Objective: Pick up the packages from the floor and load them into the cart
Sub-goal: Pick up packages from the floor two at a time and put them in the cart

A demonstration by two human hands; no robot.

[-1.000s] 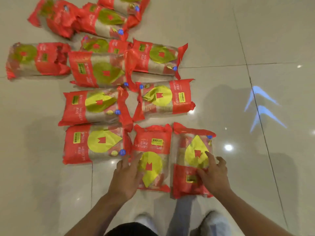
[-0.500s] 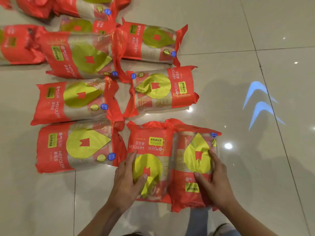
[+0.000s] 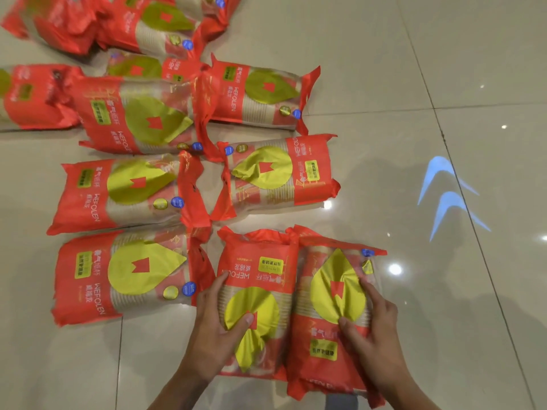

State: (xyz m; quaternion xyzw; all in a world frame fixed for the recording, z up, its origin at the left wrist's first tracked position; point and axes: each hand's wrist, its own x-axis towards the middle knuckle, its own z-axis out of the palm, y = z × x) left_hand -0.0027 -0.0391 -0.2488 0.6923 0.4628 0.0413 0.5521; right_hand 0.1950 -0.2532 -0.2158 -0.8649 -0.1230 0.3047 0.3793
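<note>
- Head view: left hand [image 3: 216, 329] clasped around left pack [image 3: 257, 303], thumb pressed on its yellow label, fingers curled over its left edge.
- Right hand [image 3: 370, 329] clasped around right pack [image 3: 331, 315], thumb on the front, fingers wrapped over its right edge.
- Both packs lengthwise on the floor [image 3: 414, 69], touching side by side between the hands.
- More packs [image 3: 127, 193] beyond and left of the hands, lying crosswise.
- Blue arrows [image 3: 447, 193] lit on tile, beyond right hand.
</note>
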